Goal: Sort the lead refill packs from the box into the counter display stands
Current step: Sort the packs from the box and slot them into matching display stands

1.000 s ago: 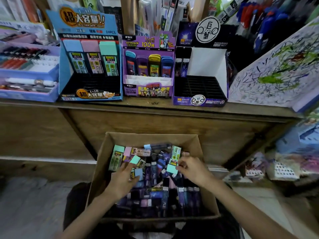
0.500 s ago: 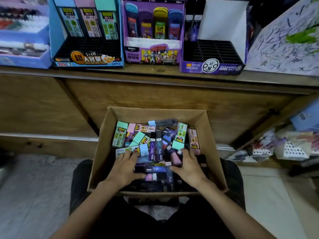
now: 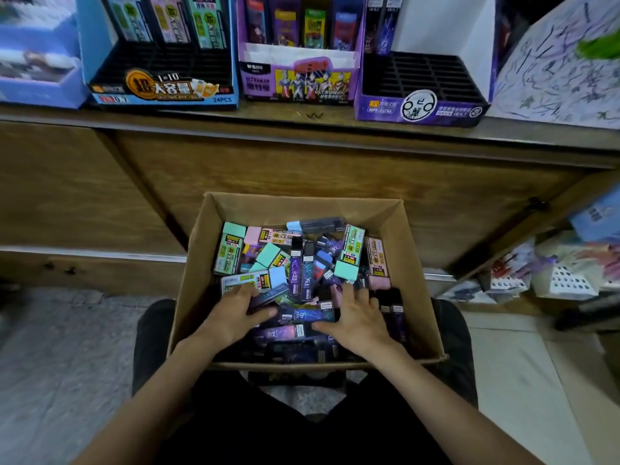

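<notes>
Wooden counter (image 3: 201, 162) up front holds cardboard display stands (image 3: 419, 109), hence the brown cardboard box (image 3: 416, 280) on our lap, left hand (image 3: 231, 313) and right hand (image 3: 359, 317) splayed over colourful lead refill packs (image 3: 231, 250) (nothing gripped).

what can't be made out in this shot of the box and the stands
Head view only:
Tops of the blue stand, middle purple stand and right purple stand: cut off by the top edge.
Packs under the left hand and right hand: covered by the palms.
Lower layers in the box: buried under the top lead refill packs.
Small print on the packs: too small and blurred.
</notes>
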The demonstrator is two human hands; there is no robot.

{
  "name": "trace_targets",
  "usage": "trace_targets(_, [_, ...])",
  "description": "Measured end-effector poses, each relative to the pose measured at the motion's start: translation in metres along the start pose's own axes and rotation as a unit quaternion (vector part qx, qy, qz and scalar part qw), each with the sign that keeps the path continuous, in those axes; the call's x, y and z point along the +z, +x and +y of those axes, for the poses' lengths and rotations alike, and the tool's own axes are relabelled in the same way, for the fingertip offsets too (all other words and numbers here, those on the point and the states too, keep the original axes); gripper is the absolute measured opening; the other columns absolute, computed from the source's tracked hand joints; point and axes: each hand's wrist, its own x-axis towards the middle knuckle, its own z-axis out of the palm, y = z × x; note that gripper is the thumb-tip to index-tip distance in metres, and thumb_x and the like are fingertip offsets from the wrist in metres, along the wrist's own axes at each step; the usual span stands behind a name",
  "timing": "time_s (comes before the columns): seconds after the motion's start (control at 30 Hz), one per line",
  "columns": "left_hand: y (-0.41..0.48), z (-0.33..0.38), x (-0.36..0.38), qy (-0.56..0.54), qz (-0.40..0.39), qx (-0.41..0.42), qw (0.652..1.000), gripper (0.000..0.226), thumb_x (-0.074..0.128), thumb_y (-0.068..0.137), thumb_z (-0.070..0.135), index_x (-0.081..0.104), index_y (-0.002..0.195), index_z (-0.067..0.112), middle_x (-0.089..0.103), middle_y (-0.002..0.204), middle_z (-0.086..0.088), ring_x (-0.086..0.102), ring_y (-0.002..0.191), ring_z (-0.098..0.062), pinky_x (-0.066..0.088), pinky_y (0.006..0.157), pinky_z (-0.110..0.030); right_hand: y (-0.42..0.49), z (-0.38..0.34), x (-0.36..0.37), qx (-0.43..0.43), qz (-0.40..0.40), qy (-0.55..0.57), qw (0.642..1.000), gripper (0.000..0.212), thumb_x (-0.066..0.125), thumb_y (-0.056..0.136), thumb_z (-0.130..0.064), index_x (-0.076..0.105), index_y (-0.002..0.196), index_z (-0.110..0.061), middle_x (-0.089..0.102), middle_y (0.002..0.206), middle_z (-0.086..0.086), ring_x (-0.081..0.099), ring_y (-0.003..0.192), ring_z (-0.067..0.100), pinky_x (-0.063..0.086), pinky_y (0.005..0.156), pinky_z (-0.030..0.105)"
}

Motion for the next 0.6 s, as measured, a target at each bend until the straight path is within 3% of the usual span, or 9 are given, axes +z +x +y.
trace_targets(0.07, [-0.001, -0.003, -0.002, 0.049, -0.034, 0.015, 0.998, 0.065, 0.078, 0.071, 0.043, 0.047, 0.118, 0.010, 0.051, 0.114, -0.004, 0.049, 0.109, -0.026, 0.042, 0.089, -0.033, 0.001, 0.001, -0.001, -0.003, -0.004, 0.070, 0.998, 0.086, 0.070, 0.076, -0.051, 0.025, 0.140, -0.016, 0.036, 0.135, 0.013, 0.041, 0.121, 0.033, 0.037, 0.100, 0.039])
trace_targets(0.13, [-0.002, -0.005, -0.004, 0.080, -0.046, 0.010, 0.996, 0.072, 0.080, 0.069, 0.040, 0.043, 0.123, 0.010, 0.051, 0.124, -0.007, 0.046, 0.114, -0.025, 0.040, 0.095, -0.034, 0.003, 0.006, -0.003, 0.003, -0.025, 0.181, 0.983, 0.081, 0.075, 0.076, -0.037, 0.028, 0.139, -0.020, 0.038, 0.133, 0.011, 0.046, 0.119, 0.028, 0.039, 0.099, 0.035])
trace_targets(0.27, [-0.001, -0.002, -0.006, 0.073, -0.033, -0.012, 0.997, 0.066, 0.076, 0.075, 0.039, 0.044, 0.125, 0.008, 0.053, 0.128, -0.010, 0.047, 0.117, -0.026, 0.040, 0.094, -0.031, 0.005, 0.014, -0.006, 0.022, -0.040, 0.288, 0.957, 0.076, 0.079, 0.074, -0.019, 0.034, 0.136, -0.018, 0.044, 0.126, 0.007, 0.049, 0.113, 0.020, 0.039, 0.094, 0.028])
trace_targets(0.4, [-0.001, -0.002, -0.009, 0.009, -0.010, -0.017, 1.000, 0.060, 0.074, 0.078, 0.035, 0.045, 0.124, 0.009, 0.058, 0.123, -0.010, 0.054, 0.112, -0.025, 0.045, 0.090, -0.033, 0.005, 0.017, -0.007, 0.043, -0.008, 0.393, 0.918, 0.051, 0.073, 0.075, 0.001, 0.048, 0.117, -0.015, 0.063, 0.109, 0.004, 0.059, 0.108, 0.024, 0.047, 0.095, 0.039])
trace_targets(0.5, [-0.004, -0.003, -0.012, 0.000, 0.020, -0.014, 1.000, 0.049, 0.068, 0.084, 0.033, 0.045, 0.120, 0.009, 0.062, 0.110, -0.010, 0.059, 0.100, -0.028, 0.048, 0.082, -0.037, 0.005, 0.020, -0.007, 0.049, 0.019, 0.379, 0.924, 0.045, 0.068, 0.078, 0.002, 0.051, 0.117, -0.012, 0.064, 0.112, 0.008, 0.060, 0.107, 0.023, 0.047, 0.093, 0.035])
trace_targets(0.6, [-0.004, -0.001, -0.014, -0.009, 0.071, -0.009, 0.997, 0.032, 0.063, 0.088, 0.029, 0.045, 0.105, 0.009, 0.063, 0.091, -0.012, 0.062, 0.086, -0.033, 0.048, 0.068, -0.038, 0.003, 0.019, -0.008, 0.041, 0.042, 0.308, 0.950, 0.041, 0.061, 0.083, 0.001, 0.050, 0.121, -0.012, 0.065, 0.109, 0.009, 0.060, 0.103, 0.025, 0.047, 0.081, 0.029])
